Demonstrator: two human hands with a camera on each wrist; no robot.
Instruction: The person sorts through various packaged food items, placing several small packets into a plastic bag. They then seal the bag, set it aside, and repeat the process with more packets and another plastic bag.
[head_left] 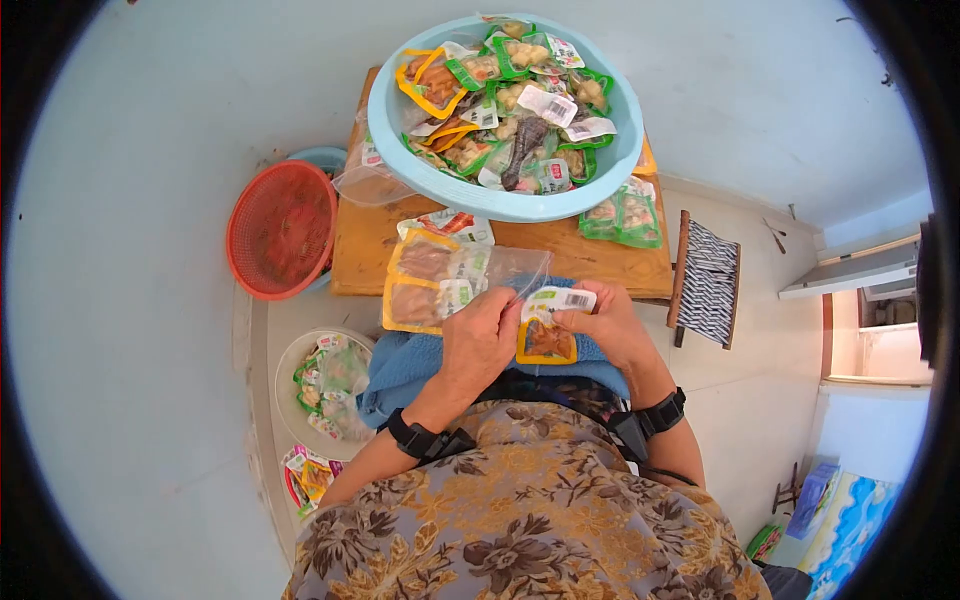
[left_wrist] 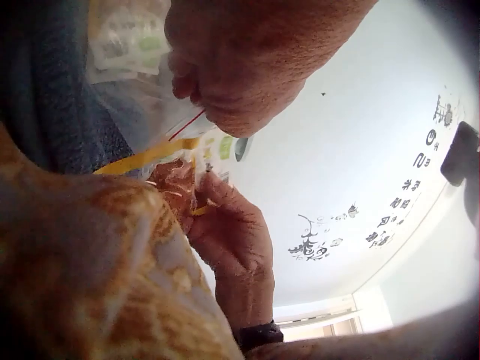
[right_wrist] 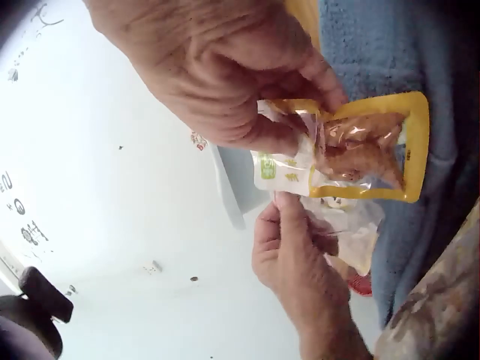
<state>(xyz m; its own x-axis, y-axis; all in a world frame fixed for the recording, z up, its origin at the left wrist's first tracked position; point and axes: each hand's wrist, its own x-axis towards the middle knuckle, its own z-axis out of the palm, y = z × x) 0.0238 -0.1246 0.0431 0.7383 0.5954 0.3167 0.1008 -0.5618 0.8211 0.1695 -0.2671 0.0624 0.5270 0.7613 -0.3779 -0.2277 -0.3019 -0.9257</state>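
Note:
My left hand (head_left: 478, 338) grips the opening edge of a clear plastic bag (head_left: 518, 266), which has a red line along its mouth in the left wrist view. Inside the bag lie yellow-edged food packets (head_left: 418, 303), side by side. Between thumb and fingers, my right hand (head_left: 614, 328) pinches the white label end of a small sealed packet (right_wrist: 367, 150) with a yellow border. Brown pieces of food show through its clear window. This packet is right beside the bag's mouth, over a blue cloth (right_wrist: 352, 45) on the lap.
A light-blue basin (head_left: 540, 208) heaped with food packets stands on a wooden table (head_left: 355, 262). Green packets (head_left: 622, 218) lie at its right. A red basket (head_left: 250, 195) and a white tub (head_left: 284, 365) are at the left, a woven stool (head_left: 708, 280) at the right.

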